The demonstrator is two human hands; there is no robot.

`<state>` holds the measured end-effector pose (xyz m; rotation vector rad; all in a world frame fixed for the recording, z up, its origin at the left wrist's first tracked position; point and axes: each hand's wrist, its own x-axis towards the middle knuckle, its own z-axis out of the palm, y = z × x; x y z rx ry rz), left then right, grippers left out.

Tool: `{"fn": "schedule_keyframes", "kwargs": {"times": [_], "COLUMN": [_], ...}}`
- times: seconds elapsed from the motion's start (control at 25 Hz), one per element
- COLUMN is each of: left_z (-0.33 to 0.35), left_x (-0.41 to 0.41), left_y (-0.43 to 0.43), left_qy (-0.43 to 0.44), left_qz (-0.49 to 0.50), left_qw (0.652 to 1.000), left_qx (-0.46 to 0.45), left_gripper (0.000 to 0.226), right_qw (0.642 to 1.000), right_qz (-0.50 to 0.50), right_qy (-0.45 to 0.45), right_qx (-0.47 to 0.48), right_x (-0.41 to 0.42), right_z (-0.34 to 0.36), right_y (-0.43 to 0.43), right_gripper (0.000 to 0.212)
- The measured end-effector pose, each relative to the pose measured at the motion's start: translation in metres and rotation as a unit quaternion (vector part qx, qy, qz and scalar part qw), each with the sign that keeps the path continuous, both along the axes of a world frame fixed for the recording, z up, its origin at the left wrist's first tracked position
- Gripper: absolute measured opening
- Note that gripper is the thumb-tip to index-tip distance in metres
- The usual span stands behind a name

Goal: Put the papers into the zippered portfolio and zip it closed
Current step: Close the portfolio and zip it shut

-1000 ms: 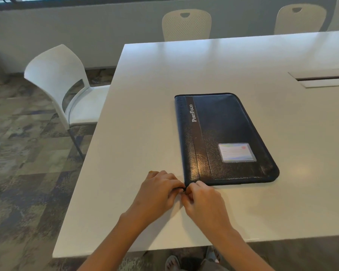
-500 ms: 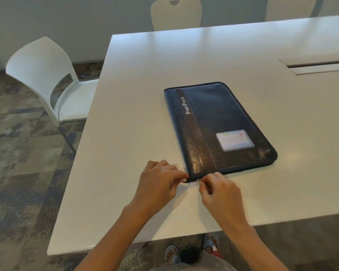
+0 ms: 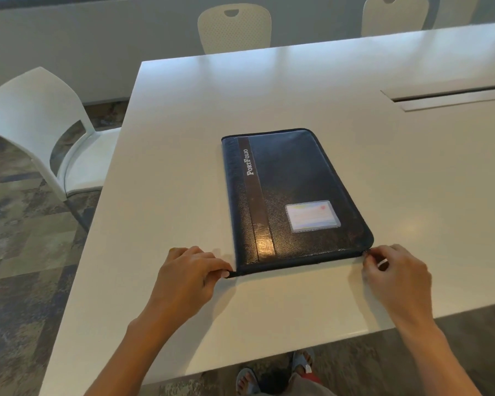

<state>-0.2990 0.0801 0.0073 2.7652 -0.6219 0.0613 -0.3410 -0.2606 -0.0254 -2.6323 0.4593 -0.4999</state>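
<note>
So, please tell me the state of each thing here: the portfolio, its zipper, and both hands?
Portfolio: cover shut, lying flat on the white table.
Zipper pull: at the near right corner, pinched.
Left hand: pinching the near left corner of the portfolio.
Right hand: pinching the zipper pull.
Card window: holds a card.
White chair: unoccupied, beside the table.

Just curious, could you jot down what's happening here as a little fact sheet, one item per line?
Setting: white table with white chairs beside and behind it
Main item: dark zippered portfolio, lying flat, cover shut
Cover details: the word "PortFolio" on a stripe; clear card pocket near the bottom right
Left hand: pinching the near left corner
Right hand: pinching something small, apparently the zipper pull, at the near right corner
Papers: none in sight
</note>
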Motion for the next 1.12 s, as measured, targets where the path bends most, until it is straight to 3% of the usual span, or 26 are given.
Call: {"fn": "schedule_keyframes", "kwargs": {"times": [0.08, 0.16, 0.24, 0.36, 0.48, 0.8, 1.12], "left_z": [0.004, 0.014, 0.021, 0.022, 0.014, -0.016, -0.026], "left_x": [0.007, 0.018, 0.032, 0.057, 0.079, 0.121, 0.127], "left_y": [0.002, -0.008, -0.032, -0.092, -0.154, -0.247, -0.256], "left_qy": [0.089, 0.138, 0.105, 0.069, 0.106, 0.016, -0.021], "left_qz": [-0.033, -0.067, -0.092, -0.148, -0.190, -0.299, -0.305], "left_qw": [0.995, 0.987, 0.983, 0.977, 0.960, 0.953, 0.947], "left_qx": [-0.001, -0.055, -0.120, -0.134, -0.178, -0.041, -0.097], "left_gripper": [0.018, 0.039, 0.047, 0.040, 0.038, 0.039, 0.030], "right_qw": [1.000, 0.999, 0.998, 0.996, 0.995, 0.990, 0.984], "right_qz": [0.014, 0.036, 0.054, 0.063, 0.065, 0.101, 0.137], "right_qy": [-0.002, -0.004, -0.008, -0.012, -0.012, -0.002, -0.003], "right_qx": [0.007, 0.024, 0.040, 0.056, 0.078, 0.102, 0.114], "right_x": [0.002, 0.003, 0.001, 0.000, 0.000, 0.001, 0.008], "right_z": [-0.001, -0.002, -0.002, -0.003, -0.002, -0.001, -0.002], "right_y": [-0.005, -0.009, -0.013, -0.015, -0.016, -0.026, -0.041], "right_gripper": [0.002, 0.004, 0.005, 0.005, 0.004, 0.004, 0.010]}}
